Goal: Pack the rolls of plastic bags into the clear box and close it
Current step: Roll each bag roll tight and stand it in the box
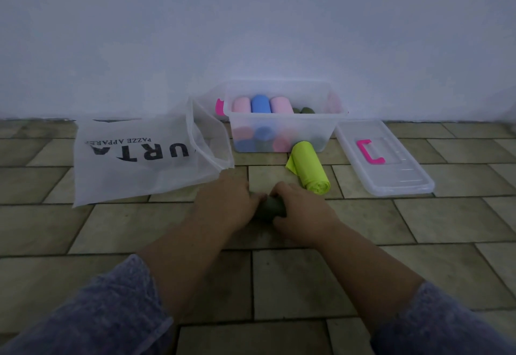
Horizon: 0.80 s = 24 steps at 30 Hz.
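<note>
Head view: on the tiled floor [279,285] near the person, the left hand [226,201] and right hand [300,212] both curl their fingers round a dark green roll [270,208]. Just to its far right lies a lime roll [310,170], partly unrolled. Beyond it stands the open clear box [284,128], which holds pink and blue rolls [261,104]. The lid [391,170] lies to the right and a white bag [139,159] to the left.

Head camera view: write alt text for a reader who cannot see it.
A left hand and right hand grip a dark green roll on the tiled floor. Behind, the open clear box holds pink and blue rolls; a lime green roll lies before it, the lid to its right, a white bag to its left.
</note>
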{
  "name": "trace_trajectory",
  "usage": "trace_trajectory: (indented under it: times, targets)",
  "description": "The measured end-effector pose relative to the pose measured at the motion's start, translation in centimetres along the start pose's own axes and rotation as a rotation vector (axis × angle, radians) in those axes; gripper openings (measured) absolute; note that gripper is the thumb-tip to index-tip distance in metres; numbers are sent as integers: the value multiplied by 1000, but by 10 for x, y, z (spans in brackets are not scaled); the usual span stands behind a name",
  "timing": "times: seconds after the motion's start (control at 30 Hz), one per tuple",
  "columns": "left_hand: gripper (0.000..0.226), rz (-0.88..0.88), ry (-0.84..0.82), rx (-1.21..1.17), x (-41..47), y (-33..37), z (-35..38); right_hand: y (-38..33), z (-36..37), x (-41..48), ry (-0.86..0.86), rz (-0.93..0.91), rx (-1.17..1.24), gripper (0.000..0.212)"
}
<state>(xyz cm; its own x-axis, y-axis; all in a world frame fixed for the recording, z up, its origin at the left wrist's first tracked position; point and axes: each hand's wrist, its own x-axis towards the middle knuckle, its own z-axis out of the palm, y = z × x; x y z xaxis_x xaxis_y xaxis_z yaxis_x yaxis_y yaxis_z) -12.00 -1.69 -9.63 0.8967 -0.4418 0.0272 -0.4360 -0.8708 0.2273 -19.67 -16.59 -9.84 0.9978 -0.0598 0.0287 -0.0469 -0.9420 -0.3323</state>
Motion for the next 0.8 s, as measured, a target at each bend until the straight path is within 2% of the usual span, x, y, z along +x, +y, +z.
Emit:
trace_trajectory:
  times: [0.13, 0.23, 0.37, 0.53, 0.6, 0.7, 0.8]
  targets:
    - [47, -186, -100, -480, -1, 12, 6, 1, -3, 0, -63, 152, 205, 31]
    - [47, -240, -44, -707, -2, 22, 9, 0, -4, -7, -76, 200, 390, 31]
    - [26, -296, 41, -1093, -6, 29, 12, -2, -6, -13, -132, 203, 604, 33]
    - [23, -404, -18, -1444, 10, 37, 0, 3, -24, 1, -212, 319, 1055, 16]
    - [23, -330, -15, -1410, 23, 39, -10, 6, -42, 13, -231, 313, 1119, 20]
    - [35, -118, 39, -1261, 55, 39, -32, 14, -79, 38, -188, 272, 1193, 22]
    - [57, -20, 262, -896, 103, 34, -57, 28, -116, 73, -17, 266, 1226, 17]
